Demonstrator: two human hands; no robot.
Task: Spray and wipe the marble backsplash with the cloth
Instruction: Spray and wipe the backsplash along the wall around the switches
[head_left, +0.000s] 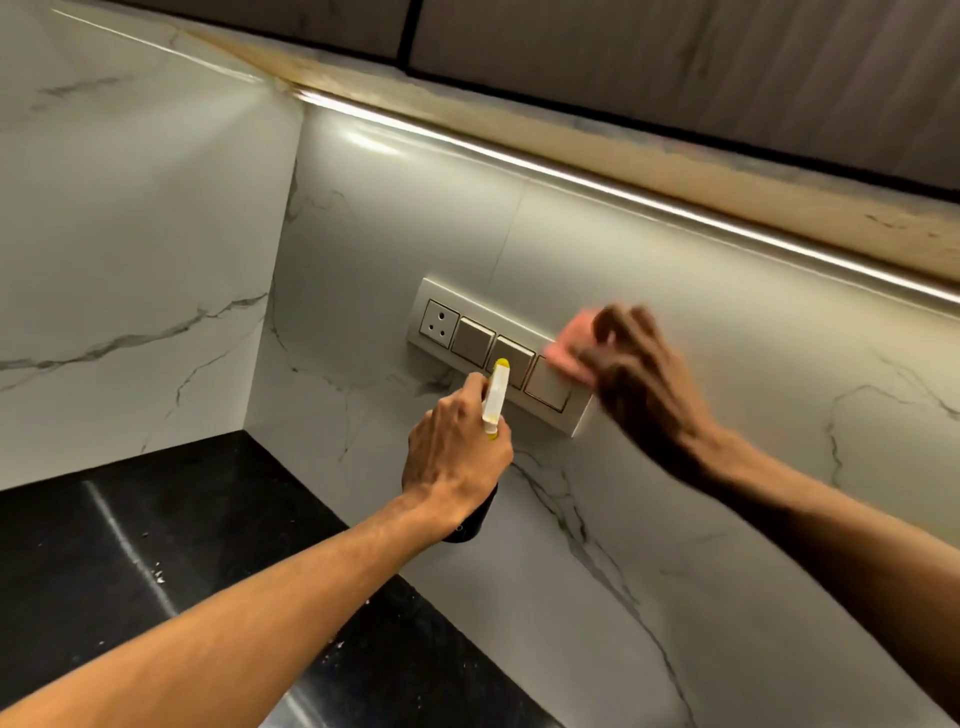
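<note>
The white marble backsplash (701, 441) with grey veins fills the middle and right of the head view. My left hand (454, 457) grips a spray bottle (496, 395) with a white and yellow nozzle and a dark body, its nozzle aimed at the wall just below the switch plate. My right hand (636, 384) is blurred and presses a pink cloth (571, 348) flat against the wall at the right end of the switch plate. Most of the cloth is hidden under the fingers.
A cream switch plate (441, 299) with one socket and three switches is set in the backsplash. A black stone counter (156, 545) with white crumbs lies below left. A second marble wall (130, 234) meets the backsplash in a corner. Dark cabinets (675, 62) hang overhead with a light strip.
</note>
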